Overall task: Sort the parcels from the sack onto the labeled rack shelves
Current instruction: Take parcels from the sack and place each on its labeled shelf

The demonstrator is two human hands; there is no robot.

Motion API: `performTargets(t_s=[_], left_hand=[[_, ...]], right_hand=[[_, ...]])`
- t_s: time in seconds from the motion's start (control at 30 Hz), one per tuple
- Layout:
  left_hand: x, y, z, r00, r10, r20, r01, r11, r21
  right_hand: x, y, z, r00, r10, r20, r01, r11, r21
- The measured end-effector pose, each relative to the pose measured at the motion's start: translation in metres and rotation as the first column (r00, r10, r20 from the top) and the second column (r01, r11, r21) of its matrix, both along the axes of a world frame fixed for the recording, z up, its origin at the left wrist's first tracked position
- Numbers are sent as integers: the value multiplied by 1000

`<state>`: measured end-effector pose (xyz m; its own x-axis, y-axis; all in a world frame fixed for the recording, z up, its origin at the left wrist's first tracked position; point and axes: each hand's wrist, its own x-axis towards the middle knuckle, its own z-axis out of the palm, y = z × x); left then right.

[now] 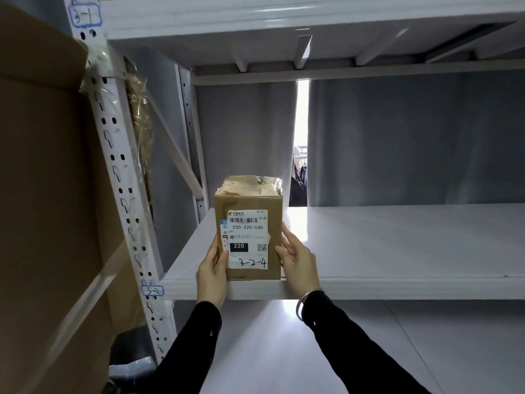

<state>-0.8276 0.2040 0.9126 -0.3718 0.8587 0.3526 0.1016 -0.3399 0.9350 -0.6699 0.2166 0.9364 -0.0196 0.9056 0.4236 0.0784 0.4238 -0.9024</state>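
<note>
A small brown cardboard parcel (250, 203) stands upright at the front left of the white rack shelf (397, 245). Its white shipping label faces me, with "3-2-4" handwritten at the bottom. My left hand (213, 268) grips the parcel's left edge, thumb across the label. On the right side, my right hand (297, 258) presses flat against the box. A tag on the post (152, 290) beside this shelf reads "3-2", and a higher tag (85, 15) reads "3-1".
A tall cardboard box (48, 194) fills the left side, against the perforated rack post (119, 172). Another shelf (312, 15) hangs overhead and a lower one (312, 351) lies beneath. Grey curtains behind part at a bright gap (301, 137).
</note>
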Motion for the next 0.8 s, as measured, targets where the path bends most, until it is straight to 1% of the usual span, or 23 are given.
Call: performTargets(t_s=[0.1, 0.33, 0.5, 0.63, 0.7, 0.8], left_hand=[[0, 16, 5, 999, 16, -43, -18, 999, -27], [6, 61, 12, 993, 89, -83, -93, 995, -40], [4, 85, 12, 990, 109, -89, -115, 992, -55], [-1, 89, 20, 990, 77, -119, -90, 990, -109], [-3, 81, 29, 990, 75, -120, -92, 986, -137], [-1, 60, 46, 990, 39, -132, -58, 988, -141]], right_hand=[[-2, 18, 3, 1000, -28, 9, 28, 1000, -7], [-5, 64, 9, 989, -100, 110, 101, 995, 1], [-7, 88, 10, 984, -99, 147, 103, 994, -24], [-7, 86, 18, 990, -38, 138, 50, 995, -81], [-4, 75, 29, 982, -9, 188, 30, 994, -105], [3, 59, 44, 973, -49, 226, 69, 994, -81]])
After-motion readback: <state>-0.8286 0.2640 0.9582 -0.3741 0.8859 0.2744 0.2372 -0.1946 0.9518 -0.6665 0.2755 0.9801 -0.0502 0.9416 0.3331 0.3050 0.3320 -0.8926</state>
